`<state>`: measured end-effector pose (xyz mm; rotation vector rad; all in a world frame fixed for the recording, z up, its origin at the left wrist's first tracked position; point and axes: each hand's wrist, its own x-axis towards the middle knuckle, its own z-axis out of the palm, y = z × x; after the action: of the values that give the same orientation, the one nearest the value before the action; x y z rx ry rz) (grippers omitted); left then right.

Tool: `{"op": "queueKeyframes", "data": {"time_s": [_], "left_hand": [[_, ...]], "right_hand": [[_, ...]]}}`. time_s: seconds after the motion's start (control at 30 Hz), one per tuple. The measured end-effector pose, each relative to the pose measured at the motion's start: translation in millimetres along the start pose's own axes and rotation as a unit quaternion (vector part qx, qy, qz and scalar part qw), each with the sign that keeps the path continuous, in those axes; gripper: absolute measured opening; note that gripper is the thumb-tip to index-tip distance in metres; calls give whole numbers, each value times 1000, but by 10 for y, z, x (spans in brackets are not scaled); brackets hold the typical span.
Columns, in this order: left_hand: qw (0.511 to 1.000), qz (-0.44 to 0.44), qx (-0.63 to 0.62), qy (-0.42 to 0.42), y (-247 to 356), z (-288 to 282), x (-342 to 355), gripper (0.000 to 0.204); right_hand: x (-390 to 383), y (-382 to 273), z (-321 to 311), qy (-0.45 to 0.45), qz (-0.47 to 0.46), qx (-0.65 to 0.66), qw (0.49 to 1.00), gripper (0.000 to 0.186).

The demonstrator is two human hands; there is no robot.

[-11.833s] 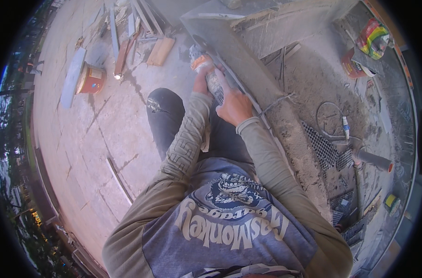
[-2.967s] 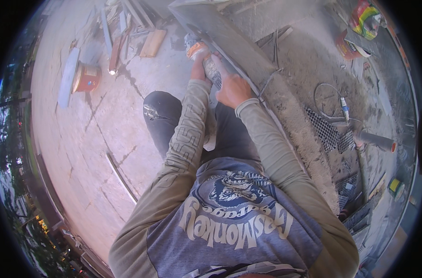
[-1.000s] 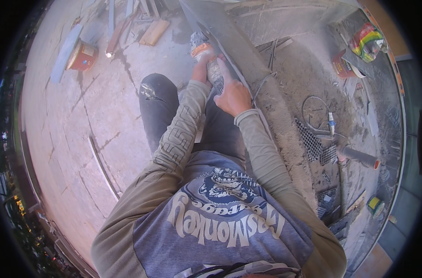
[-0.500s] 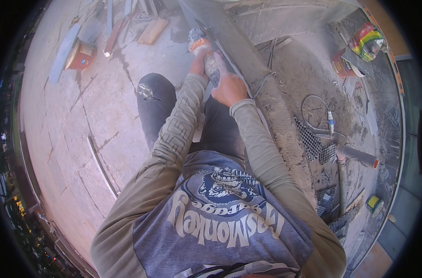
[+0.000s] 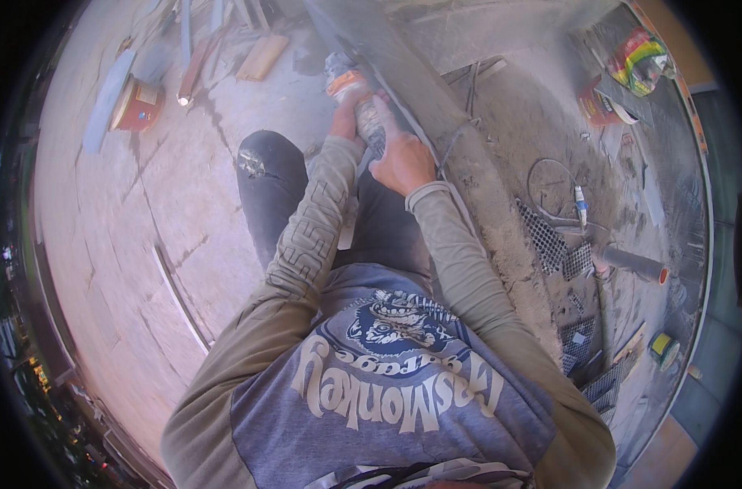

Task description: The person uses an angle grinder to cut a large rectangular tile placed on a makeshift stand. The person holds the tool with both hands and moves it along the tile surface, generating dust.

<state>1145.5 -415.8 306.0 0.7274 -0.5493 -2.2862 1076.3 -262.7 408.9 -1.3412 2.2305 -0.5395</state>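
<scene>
Both my hands are wrapped round a dusty angle grinder point(image 5: 371, 129) with an orange band near its head. My left hand point(image 5: 346, 117) grips it close to the head, at the front of the body. Behind it, my right hand point(image 5: 407, 161) is closed round the rear part, thumb laid along the top. The grinder's head lies beside the long edge of a grey concrete ledge point(image 5: 404, 61). Its disc is hidden, and haze of dust hangs around there. A dark cable point(image 5: 450, 151) runs near my right wrist.
On the pale slab floor point(image 5: 102, 244) at left stand a red-brown bucket point(image 5: 139, 106) and wood scraps point(image 5: 262, 57). A thin strip point(image 5: 179, 297) lies nearby. To the right are a cable connector point(image 5: 581, 205), black mesh pieces point(image 5: 544, 236), a pipe point(image 5: 636, 265) and a colourful bag point(image 5: 638, 61).
The grinder and both hands have shifted very slightly to the left in view, with the grip unchanged. Dust near the ledge looks a little thicker.
</scene>
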Motion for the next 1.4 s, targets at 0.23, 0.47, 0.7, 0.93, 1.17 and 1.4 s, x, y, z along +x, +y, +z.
{"op": "queueKeyframes", "data": {"time_s": [0.23, 0.47, 0.7, 0.93, 1.17, 1.4], "left_hand": [[1000, -7, -2, 8, -51, 59, -149, 58], [1000, -19, 0, -11, -54, -53, -52, 57], [1000, -9, -17, 8, -24, -76, 156, 50], [1000, -10, -26, 8, 9, -132, 230, 47], [1000, -6, -19, 19, -63, -31, 53, 50], [1000, 2, -5, 16, -68, 78, -150, 51]], "right_hand": [[-146, 19, -65, -9, 3, 9, 1000, 112], [-98, 7, -73, -15, 8, 15, 1000, 111], [83, -18, -46, -16, 12, 6, 1000, 110], [131, -24, -13, -10, 1, 10, 1000, 111], [-4, 92, 57, 24, -35, -4, 999, 112], [-151, 35, -45, 4, -24, 10, 1000, 112]]}}
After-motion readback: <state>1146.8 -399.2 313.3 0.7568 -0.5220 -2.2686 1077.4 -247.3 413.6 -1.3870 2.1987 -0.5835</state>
